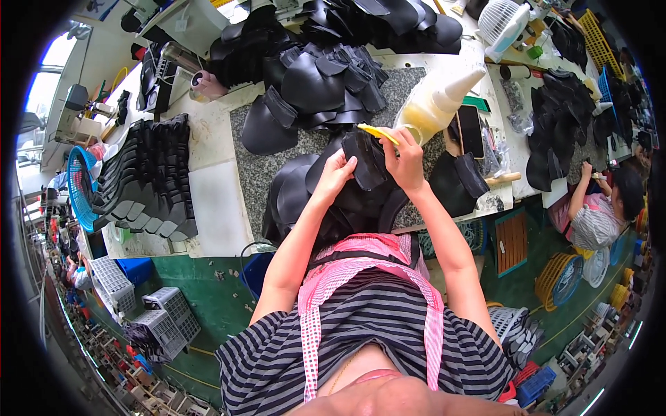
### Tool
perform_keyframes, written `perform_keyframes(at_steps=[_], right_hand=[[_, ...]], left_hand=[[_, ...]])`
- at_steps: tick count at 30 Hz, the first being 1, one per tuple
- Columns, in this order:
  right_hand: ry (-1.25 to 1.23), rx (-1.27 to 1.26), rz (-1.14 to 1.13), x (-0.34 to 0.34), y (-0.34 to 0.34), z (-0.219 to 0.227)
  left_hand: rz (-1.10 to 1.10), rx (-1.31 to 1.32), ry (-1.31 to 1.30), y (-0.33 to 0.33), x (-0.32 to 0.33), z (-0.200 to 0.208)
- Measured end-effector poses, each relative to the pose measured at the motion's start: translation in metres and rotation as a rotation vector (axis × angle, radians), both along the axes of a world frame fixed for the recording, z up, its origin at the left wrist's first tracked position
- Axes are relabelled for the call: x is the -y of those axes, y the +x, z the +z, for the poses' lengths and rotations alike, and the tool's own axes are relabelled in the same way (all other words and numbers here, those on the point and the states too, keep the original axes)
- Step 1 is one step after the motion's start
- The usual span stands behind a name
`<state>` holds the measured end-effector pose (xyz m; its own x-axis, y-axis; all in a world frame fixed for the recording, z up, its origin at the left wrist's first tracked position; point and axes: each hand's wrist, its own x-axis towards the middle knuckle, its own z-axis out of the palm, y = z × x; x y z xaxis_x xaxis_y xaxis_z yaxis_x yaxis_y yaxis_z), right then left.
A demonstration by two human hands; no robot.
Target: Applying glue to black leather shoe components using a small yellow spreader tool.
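A black leather-like piece (365,166), folded at its upper edge, is gripped along its left side by my left hand (335,178), thumb on top. My right hand (404,163) pinches a slim yellow tool (377,133), its end over the top of that piece; the tip's exact shape is too small to make out. Close to my right fingers stands a cloudy squeeze bottle (430,104) with a pale cone nozzle and yellowish contents. Larger black pieces (290,191) lie under and beside my hands, on a speckled stone slab (251,177).
Beyond my hands rises a heap of black cut pieces (312,80). Rows of overlapping black parts (149,173) cover the left table. A phone (471,132), a wooden handle (503,179) and a white fan (499,29) are at right. Another person (598,211) works farther right.
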<state>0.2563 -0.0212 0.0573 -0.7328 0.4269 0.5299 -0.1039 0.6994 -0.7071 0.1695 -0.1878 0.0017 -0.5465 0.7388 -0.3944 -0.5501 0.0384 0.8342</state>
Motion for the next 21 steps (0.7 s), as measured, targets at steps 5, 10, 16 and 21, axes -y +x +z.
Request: perform_keyframes(at_steps=[5, 10, 16, 21], right_hand=[[0.013, 0.014, 0.011, -0.002, 0.012, 0.009], [-0.093, 0.072, -0.317, -0.041, 0.049, 0.012], [-0.081, 0.191, -0.384, -0.063, 0.068, -0.005], [0.039, 0.262, -0.204, -0.060, 0.049, -0.034]], left_hand=[[-0.085, -0.118, -0.053, -0.029, 0.017, 0.009], [0.241, -0.284, -0.159, -0.115, 0.044, 0.082], [0.378, -0.635, -0.117, -0.191, 0.012, 0.148], [0.322, -0.933, -0.385, -0.170, -0.035, 0.091]])
